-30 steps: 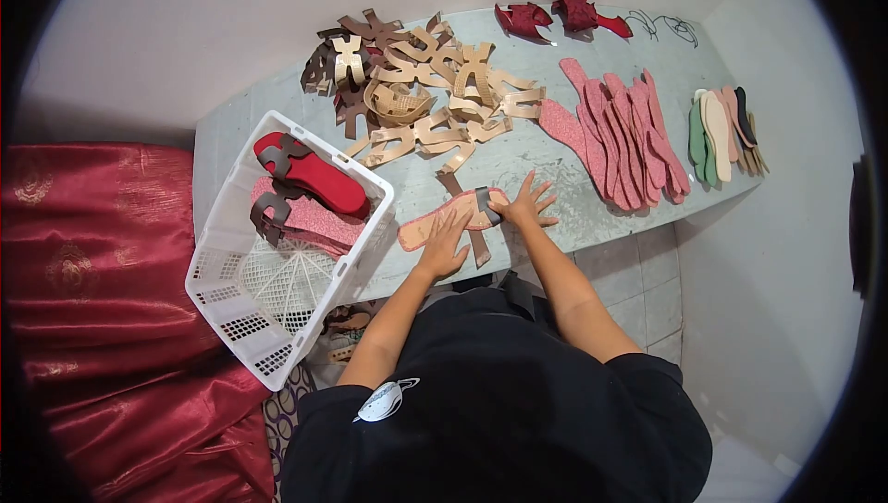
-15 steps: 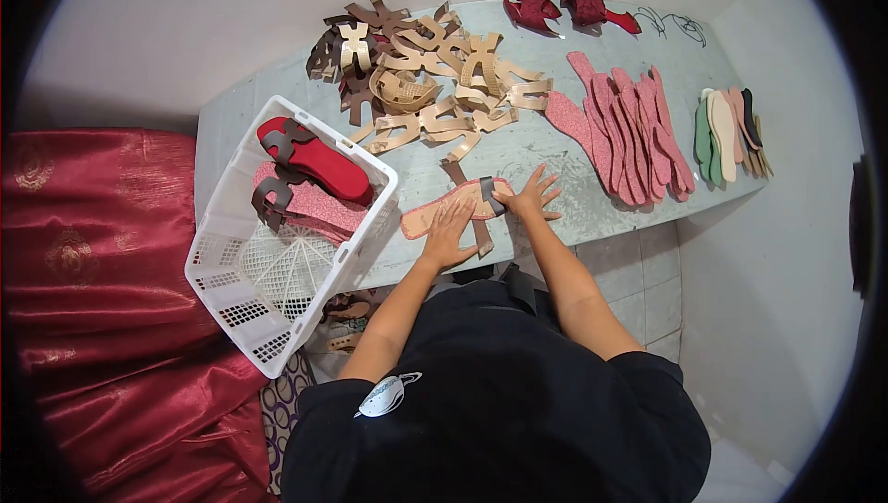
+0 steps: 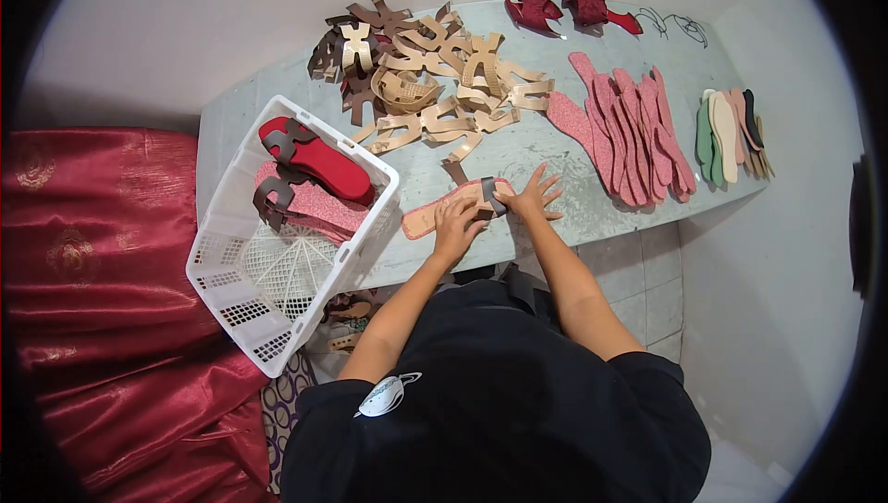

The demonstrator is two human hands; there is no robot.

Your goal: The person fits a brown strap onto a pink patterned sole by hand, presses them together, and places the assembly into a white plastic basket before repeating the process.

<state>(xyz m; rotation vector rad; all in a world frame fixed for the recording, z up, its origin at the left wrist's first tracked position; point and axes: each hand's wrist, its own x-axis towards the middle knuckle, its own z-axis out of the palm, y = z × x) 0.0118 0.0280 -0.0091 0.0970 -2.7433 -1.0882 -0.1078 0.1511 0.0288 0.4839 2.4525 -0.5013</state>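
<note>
A tan insole with a pink edge point(image 3: 424, 220) lies on the table below the heap of straps. Across its right part runs a dark brown strap point(image 3: 491, 194); one strap end sticks out above the sole, and the lower end is folded up over it. My left hand point(image 3: 455, 230) is on the sole, its bent fingers at the folded strap end. Just right of the sole is my right hand point(image 3: 535, 198), fingers spread on the table, thumb against the strap.
A white basket point(image 3: 206, 258) at the left holds a red sandal point(image 3: 333, 170) and pink soles with brown straps. Beige and brown straps point(image 3: 435, 87) lie heaped behind. Pink soles point(image 3: 622, 138), coloured soles point(image 3: 721, 138) and red sandal pieces point(image 3: 533, 13) lie to the right and back.
The lower strap end, which stuck out below the sole, is now folded up over it. My left hand's fingers have bent and moved slightly right. My right hand has hardly moved.
</note>
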